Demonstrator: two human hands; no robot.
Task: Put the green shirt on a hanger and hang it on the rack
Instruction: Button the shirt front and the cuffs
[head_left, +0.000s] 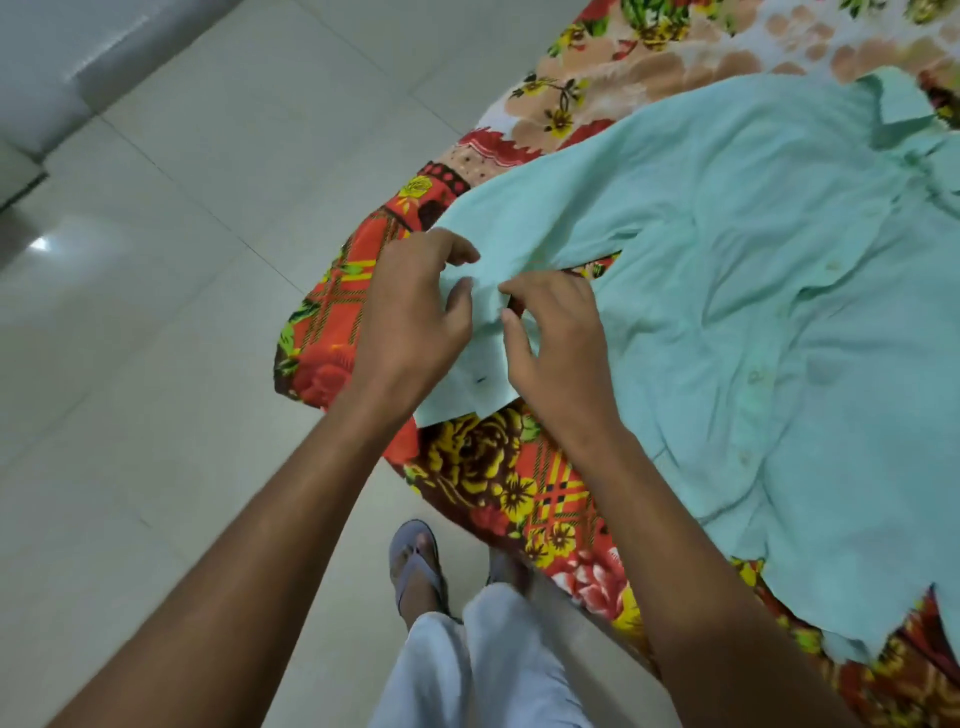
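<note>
Pale mint-green button-front cotton shirt (753, 291) spread flat, front up, across a red and yellow floral blanket (498, 478), collar toward the far end. Left hand (415, 317) and right hand (556, 343) side by side at the near sleeve's cuff, both pinching its fabric with curled fingers. Grey sandal (415, 561) on pale floor tiles (182, 364) just beside the blanket's near edge.

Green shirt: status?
Left hand and right hand both pinch the sleeve cuff. Green shirt lies flat on floral blanket. No hanger or rack in view.
</note>
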